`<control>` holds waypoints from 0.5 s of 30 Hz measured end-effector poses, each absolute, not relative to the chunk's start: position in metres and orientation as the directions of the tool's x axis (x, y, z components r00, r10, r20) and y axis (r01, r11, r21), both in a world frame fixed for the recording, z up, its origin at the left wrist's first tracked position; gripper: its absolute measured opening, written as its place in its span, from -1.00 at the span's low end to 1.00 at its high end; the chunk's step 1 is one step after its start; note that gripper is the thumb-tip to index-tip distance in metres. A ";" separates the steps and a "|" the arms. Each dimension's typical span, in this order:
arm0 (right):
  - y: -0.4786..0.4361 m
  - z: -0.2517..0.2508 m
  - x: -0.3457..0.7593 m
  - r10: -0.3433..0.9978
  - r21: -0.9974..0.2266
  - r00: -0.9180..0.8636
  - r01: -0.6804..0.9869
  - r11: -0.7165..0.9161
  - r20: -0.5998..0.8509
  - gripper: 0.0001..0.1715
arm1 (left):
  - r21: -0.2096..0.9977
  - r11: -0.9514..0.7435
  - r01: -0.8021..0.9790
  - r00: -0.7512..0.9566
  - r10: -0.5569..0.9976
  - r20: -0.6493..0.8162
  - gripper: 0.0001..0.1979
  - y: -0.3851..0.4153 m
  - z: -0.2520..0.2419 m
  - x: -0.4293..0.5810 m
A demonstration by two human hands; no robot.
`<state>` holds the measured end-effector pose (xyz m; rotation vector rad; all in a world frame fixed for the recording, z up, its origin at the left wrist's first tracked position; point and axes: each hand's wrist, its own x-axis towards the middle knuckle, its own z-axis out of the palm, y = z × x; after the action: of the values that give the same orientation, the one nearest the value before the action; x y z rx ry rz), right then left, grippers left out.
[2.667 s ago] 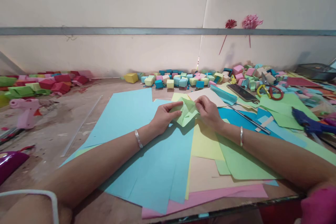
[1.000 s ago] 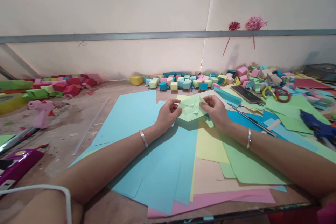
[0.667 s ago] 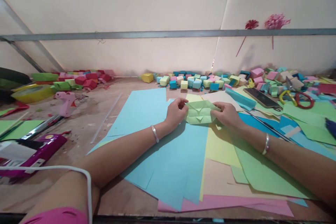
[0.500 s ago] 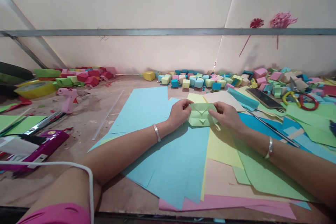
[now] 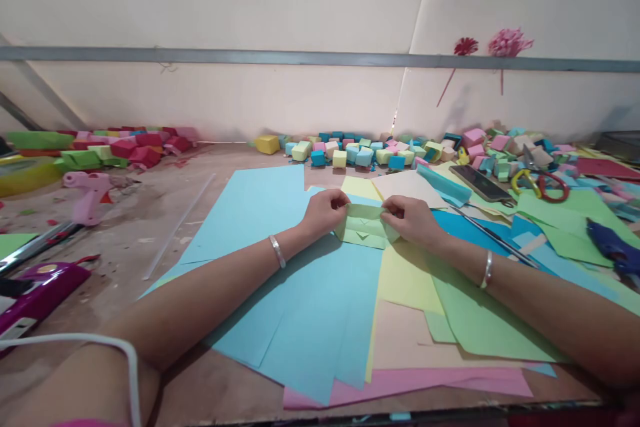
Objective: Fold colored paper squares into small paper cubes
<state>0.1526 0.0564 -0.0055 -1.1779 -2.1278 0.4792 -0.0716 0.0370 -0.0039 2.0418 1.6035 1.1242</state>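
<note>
A: In the middle, what?
B: A folded green paper (image 5: pixel 364 228), creased crosswise, with little triangular flaps. Sits over the far part of the blue sheets (image 5: pixel 300 320).
A: Touching them?
B: Impossible to tell.
A: Gripped how?
B: At both ends. Pinched on the left between thumb and fingers of the left hand (image 5: pixel 326 208), and likewise on the right by the right hand (image 5: pixel 407 215).
A: Close by?
B: On the near side of the right hand, a yellow sheet (image 5: pixel 407 280) and green sheets (image 5: pixel 490 327). Nearer the table's (image 5: pixel 135 240) front edge, peach (image 5: pixel 400 327), then pink (image 5: pixel 405 383).
A: Farther right?
B: A stick (image 5: pixel 495 238) on darker blue paper (image 5: pixel 473 235), a phone (image 5: pixel 481 183), scissors (image 5: pixel 539 180) with yellow and red handles, and a blue glue gun (image 5: pixel 613 247).
A: And left?
B: Beside the blue sheets, a clear strip (image 5: pixel 180 227). Beyond it, a pink glue gun (image 5: pixel 87 197) and a purple box (image 5: pixel 47 290).
A: Along the back?
B: Paper cubes (image 5: pixel 364 157), heaped in many colours near the wall (image 5: pixel 225 7). Above, at the rail (image 5: pixel 300 57), a red flower (image 5: pixel 466 47) beside a pink flower (image 5: pixel 510 43).
</note>
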 end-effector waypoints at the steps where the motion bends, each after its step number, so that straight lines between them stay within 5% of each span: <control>1: 0.058 -0.006 0.153 0.846 -0.566 -0.394 0.629 0.533 0.359 -0.86 | 0.641 -0.335 0.690 0.088 0.918 0.386 -0.87 0.037 -0.004 -0.072; 7: 0.059 -0.006 0.154 0.754 -0.301 -0.528 0.701 0.647 0.391 -0.83 | 0.489 -0.426 0.762 0.232 0.883 0.408 -0.84 0.038 -0.004 -0.075; 15: 0.053 -0.005 0.151 0.695 -0.157 -0.590 0.705 0.691 0.410 -0.63 | 0.393 -0.537 0.746 0.337 0.815 0.472 -0.77 0.034 0.000 -0.074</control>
<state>0.1515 0.0532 -0.0055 -1.0833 -2.4599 -0.0310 -0.0738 0.0337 -0.0003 2.4801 1.4535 0.9736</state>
